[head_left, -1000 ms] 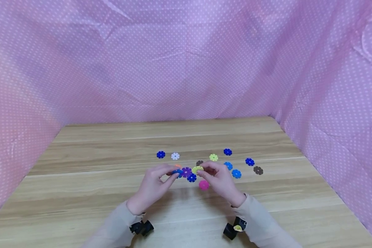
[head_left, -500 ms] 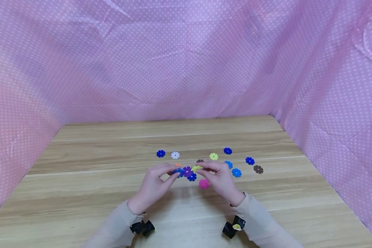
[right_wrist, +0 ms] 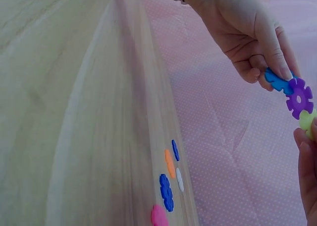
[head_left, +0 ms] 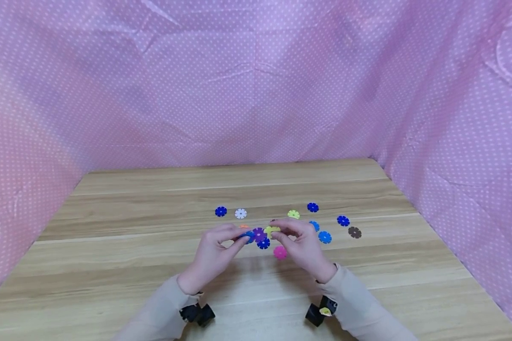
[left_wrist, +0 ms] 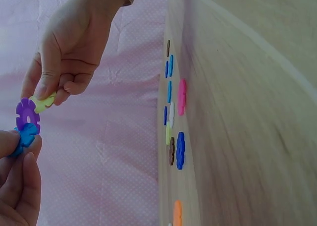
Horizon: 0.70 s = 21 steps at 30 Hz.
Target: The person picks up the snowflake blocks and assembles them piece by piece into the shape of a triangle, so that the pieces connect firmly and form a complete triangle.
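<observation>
Thumb and fingers of my left hand (head_left: 213, 251) pinch a light-blue notched plastic disc (right_wrist: 278, 81). A purple notched disc (right_wrist: 299, 98) is joined to it edge to edge, standing at an angle to it. My right hand (head_left: 302, 244) pinches a yellow-green notched disc (left_wrist: 44, 102) whose edge meets the purple disc's other side. Whether its slot is fully seated there, I cannot tell. All three are held above the table, as both wrist views show. Below them lie a dark-blue disc (head_left: 263, 243) and a pink disc (head_left: 280, 252).
Several loose discs lie flat on the wooden table (head_left: 132, 237): a white one (head_left: 241, 213), another yellow-green one (head_left: 293, 214), a brown one (head_left: 354, 232) and several blues. An orange disc (left_wrist: 178, 213) is partly hidden by my left hand in the head view. Pink dotted cloth (head_left: 256, 94) surrounds the table.
The held blue and purple discs have shifted slightly right, toward the yellow-green disc. The yellow-green disc has changed its tilt a little. Both hands keep their pinch, and the loose discs stay put.
</observation>
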### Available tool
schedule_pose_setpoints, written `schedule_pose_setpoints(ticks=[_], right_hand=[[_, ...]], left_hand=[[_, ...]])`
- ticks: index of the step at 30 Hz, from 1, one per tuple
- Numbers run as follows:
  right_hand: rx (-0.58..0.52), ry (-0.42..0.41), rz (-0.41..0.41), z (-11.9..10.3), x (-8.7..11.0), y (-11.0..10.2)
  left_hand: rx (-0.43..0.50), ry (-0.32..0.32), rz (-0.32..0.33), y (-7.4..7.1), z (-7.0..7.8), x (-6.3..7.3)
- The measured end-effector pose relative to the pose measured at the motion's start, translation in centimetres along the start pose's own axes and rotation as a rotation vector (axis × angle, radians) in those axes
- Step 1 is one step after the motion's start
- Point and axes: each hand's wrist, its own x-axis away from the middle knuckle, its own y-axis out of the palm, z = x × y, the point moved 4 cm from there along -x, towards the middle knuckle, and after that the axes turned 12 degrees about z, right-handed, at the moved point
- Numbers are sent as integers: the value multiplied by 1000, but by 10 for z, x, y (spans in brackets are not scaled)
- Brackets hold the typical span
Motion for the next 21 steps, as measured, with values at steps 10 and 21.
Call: schedule_pose_setpoints(ticks=[10, 21], right_hand=[[-51, -16, -20, -2, 0, 0], [-54, 49, -61, -2, 2, 0]], left_hand=[[85, -50, -18, 1, -1, 2], [127, -177, -62, 3, -3, 4]])
